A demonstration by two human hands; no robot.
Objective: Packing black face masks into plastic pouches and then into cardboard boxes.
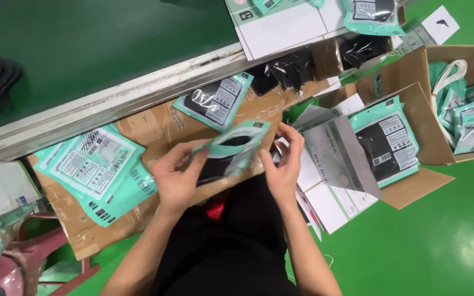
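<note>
Both my hands hold one teal plastic pouch with a clear window and a black item inside, just above my lap. My left hand grips its left lower edge. My right hand pinches its right upper edge, fingers curled. Under the pouch lies a flattened brown cardboard sheet. A second teal pouch with a black item rests on that cardboard, further away.
A stack of teal pouches lies left on the cardboard. An open carton at right holds a filled pouch and grey card sleeves. Another carton of pouches stands far right. A green conveyor runs behind; pink stool lower left.
</note>
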